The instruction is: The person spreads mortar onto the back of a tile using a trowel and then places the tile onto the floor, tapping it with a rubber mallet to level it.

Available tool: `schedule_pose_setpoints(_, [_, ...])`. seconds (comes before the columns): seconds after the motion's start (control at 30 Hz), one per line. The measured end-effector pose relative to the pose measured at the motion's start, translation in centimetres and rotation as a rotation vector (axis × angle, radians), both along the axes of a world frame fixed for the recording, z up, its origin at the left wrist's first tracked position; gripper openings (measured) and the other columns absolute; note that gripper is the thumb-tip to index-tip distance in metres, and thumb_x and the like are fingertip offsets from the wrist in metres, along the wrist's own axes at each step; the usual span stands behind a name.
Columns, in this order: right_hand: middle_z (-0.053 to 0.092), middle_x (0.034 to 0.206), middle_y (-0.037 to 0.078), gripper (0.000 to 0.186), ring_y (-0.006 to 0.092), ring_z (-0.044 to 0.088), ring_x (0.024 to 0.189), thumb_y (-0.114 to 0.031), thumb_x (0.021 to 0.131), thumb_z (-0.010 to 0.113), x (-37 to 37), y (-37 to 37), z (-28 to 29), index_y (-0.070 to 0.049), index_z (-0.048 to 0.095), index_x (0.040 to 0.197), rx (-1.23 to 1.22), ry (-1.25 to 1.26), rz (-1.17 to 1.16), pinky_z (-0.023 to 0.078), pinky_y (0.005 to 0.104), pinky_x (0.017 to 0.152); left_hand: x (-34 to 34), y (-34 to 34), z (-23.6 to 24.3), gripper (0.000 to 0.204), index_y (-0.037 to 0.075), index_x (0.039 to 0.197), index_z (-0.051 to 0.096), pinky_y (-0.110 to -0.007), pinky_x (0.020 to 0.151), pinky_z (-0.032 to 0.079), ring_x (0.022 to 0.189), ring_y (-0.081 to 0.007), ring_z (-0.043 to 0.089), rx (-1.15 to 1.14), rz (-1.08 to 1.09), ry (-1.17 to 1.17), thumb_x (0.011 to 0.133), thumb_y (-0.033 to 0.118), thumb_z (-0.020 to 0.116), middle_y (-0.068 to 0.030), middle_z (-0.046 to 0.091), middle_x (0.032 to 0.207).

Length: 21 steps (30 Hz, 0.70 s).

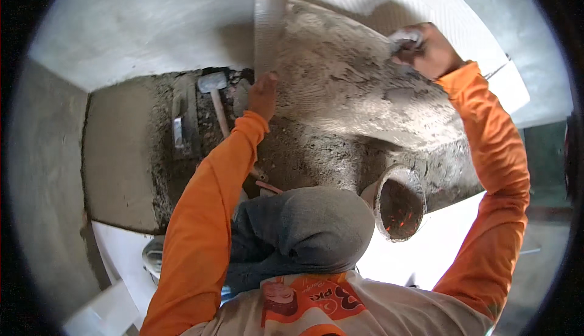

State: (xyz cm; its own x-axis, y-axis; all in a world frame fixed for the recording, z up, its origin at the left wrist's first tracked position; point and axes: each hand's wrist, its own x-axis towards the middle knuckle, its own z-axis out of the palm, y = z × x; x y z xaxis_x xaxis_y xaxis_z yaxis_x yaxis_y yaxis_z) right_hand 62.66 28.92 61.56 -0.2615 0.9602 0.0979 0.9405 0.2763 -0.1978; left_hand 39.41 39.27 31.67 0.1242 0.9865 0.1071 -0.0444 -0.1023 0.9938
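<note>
A large tile [347,68], its ridged back smeared with grey mortar, is tilted up in front of me between my two hands. At its left edge, my left hand [263,97] is closed with the fingers against the edge. Higher up on the right, my right hand [431,53] is curled over the top edge; something pale, perhaps mortar, shows at its fingers. Beside my left hand lies a mallet [212,83] with a grey head and a wooden handle. Left of the mallet, a flat trowel [185,123] rests on the rough mortar.
A bucket [378,205] with dark contents stands right of my knee. Smoothed mortar [118,153] covers the floor at the left, with rough mortar [310,156] under the tile. Behind the tile is a white ridged panel [450,1]. White flooring [450,232] shows near me.
</note>
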Motion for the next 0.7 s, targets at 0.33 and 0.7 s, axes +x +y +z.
schedule_pose_setpoints(0.33, [0.065,0.087,0.016,0.024,0.0225,0.062,0.073,-0.011,0.084,0.063,1.0,2.4,-6.0,-0.001,0.059,0.105,0.45,-0.036,0.103,0.05,0.0333,0.071,-3.4,1.1,4.4,0.06,-0.002,0.126,0.044,-0.032,0.094,0.036,0.105,-0.0278,0.052,0.389,-0.009,0.182,0.092,0.047,0.042,-0.013,0.056,0.114])
schedule_pose_setpoints(0.7, [0.056,0.091,0.019,0.022,0.0332,0.055,0.079,-0.012,0.075,0.058,-12.3,-0.1,-26.1,-0.005,0.056,0.096,0.851,0.556,-0.023,0.045,0.0396,0.067,-2.0,1.7,17.9,0.038,-0.002,0.102,0.065,-0.026,0.082,0.043,0.082,-0.0141,0.057,0.544,0.205,0.266,0.088,0.033,0.057,-0.0055,0.066,0.088])
